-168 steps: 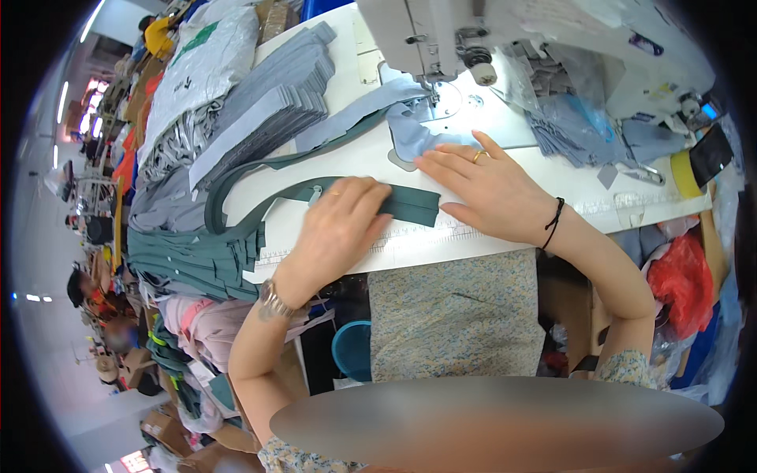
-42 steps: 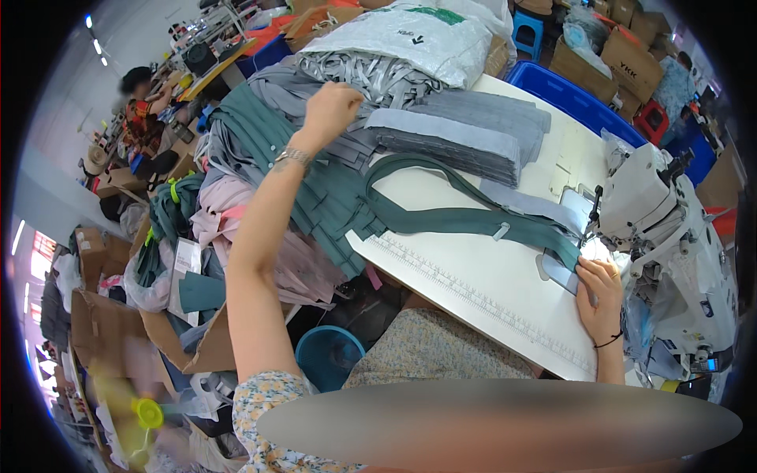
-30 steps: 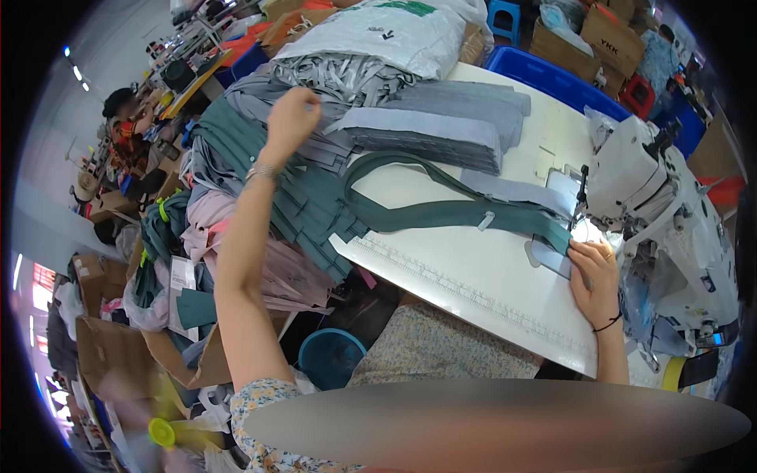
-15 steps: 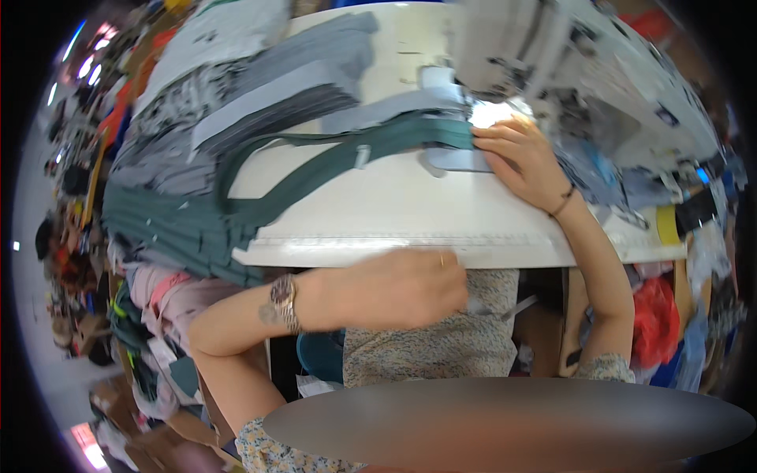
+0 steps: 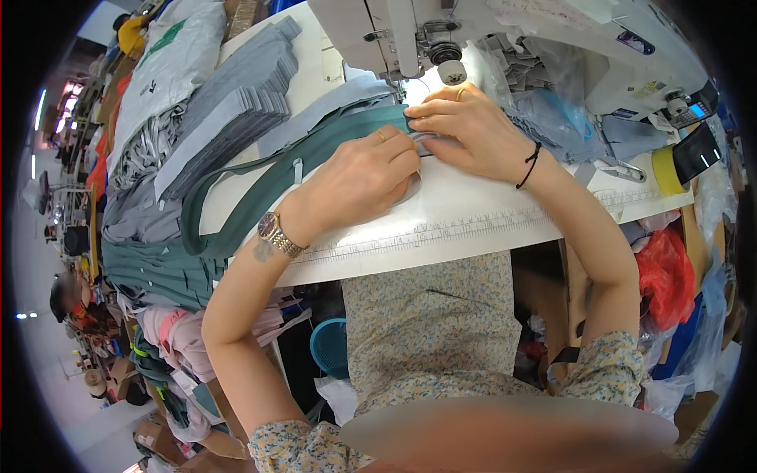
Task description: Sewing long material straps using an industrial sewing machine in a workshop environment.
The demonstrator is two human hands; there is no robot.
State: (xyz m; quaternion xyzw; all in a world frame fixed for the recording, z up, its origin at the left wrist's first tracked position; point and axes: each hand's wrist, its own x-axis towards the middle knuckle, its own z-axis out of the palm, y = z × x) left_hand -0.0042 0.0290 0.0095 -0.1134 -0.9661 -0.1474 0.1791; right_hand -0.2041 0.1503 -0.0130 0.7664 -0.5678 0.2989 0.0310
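A long dark green fabric strip (image 5: pixel 315 147) runs in a loop across the white sewing table (image 5: pixel 371 229) up to the sewing machine's needle area. At its near edge, my left hand (image 5: pixel 359 175) is closed in a pinch on the strip, wearing a ring and a wristwatch. My right hand (image 5: pixel 473 134) grips the strip's right end, fingertips on top and thumb lower, close below the presser foot. The exact pinch points are partly hidden by the fingers. A grey-blue fabric piece (image 5: pixel 315 118) lies just behind the strip.
The sewing machine (image 5: pixel 394 39) stands over the far side. Stacked grey-blue fabric pieces (image 5: pixel 229 130) and a pile of green fabric (image 5: pixel 158 268) lie leftward. At right are a yellow tape roll (image 5: pixel 667 169) and metal snips (image 5: pixel 620 168). A printed ruler (image 5: pixel 441 230) follows the near edge.
My left hand has moved up from over my lap to the green strip and closed on its edge. My right hand stays at the strip's end. The whole view has shifted.
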